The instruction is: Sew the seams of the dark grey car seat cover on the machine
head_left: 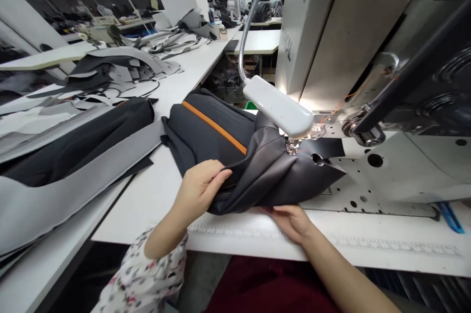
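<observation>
A dark grey fabric cover [272, 175] with an orange stripe lies bunched on the white sewing table, part of it at the presser foot [292, 146] of a sewing machine [331, 33]. My left hand [202, 183] is closed on a fold of the cover, thumb on top and fingers curled behind the cloth. Beneath the near edge of the cover is my right hand [290, 222], its fingertips hidden under the fabric, so its grip does not show. A small white lamp [279, 107] lights the needle area.
To the left, grey and black fabric pieces [73, 156] are piled on a neighbouring table. A printed ruler strip [397, 245] runs along the front edge of my table. A blue tool [451, 217] lies at the right. More cut cloth [172, 38] is heaped farther back.
</observation>
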A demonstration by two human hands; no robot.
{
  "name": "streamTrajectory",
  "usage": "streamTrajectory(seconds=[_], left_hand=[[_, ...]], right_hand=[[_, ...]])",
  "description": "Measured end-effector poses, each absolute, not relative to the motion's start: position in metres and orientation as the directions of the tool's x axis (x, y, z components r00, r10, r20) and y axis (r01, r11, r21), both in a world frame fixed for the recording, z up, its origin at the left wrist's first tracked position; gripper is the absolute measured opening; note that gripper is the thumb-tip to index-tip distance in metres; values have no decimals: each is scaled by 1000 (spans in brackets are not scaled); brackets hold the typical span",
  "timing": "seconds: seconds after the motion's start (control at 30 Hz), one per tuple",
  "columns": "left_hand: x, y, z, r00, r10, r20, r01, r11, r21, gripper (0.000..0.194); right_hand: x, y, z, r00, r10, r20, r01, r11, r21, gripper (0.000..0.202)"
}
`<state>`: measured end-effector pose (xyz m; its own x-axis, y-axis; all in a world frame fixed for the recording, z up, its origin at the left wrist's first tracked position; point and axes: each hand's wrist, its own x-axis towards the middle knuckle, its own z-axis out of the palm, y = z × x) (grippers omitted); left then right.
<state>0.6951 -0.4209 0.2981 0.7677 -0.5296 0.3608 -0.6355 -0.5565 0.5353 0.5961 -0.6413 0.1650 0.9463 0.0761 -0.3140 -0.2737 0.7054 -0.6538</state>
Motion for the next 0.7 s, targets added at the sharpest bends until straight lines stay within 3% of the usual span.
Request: streamTrajectory(seconds=[0.2, 0.3, 0.4, 0.5, 0.57, 0.63, 0.7], left_hand=[[691, -416, 298, 934, -331, 130, -302, -546, 782, 46], [697, -416, 291, 956, -283, 81, -227, -535, 814, 46], [712, -415, 292, 962, -235, 136, -253, -587, 769, 47], [725, -415, 305, 951, -168, 259, -304, -662, 685, 48], [722, -422, 320, 892, -132, 431, -383, -727, 570, 45], [705, -436, 334, 712, -147, 687, -513, -777, 365, 30], [679, -456, 342, 457, -326, 828, -684, -723, 93, 24]], right_hand=[[595, -655, 172, 956, -26, -294, -180, 737, -652, 44], [589, -663, 177, 955, -60, -291, -167, 702, -692, 58], [567, -664, 179, 944, -104, -313, -176, 643, -745, 71], [532, -662, 175, 942, -135, -309, -168, 605, -778, 70], [514, -662, 171, 941, -149, -303, -159, 595, -788, 69], [508, -660, 170, 941, -118, -317, -188, 597, -780, 70], [509, -659, 172, 944, -44, -328, -236, 608, -758, 72]])
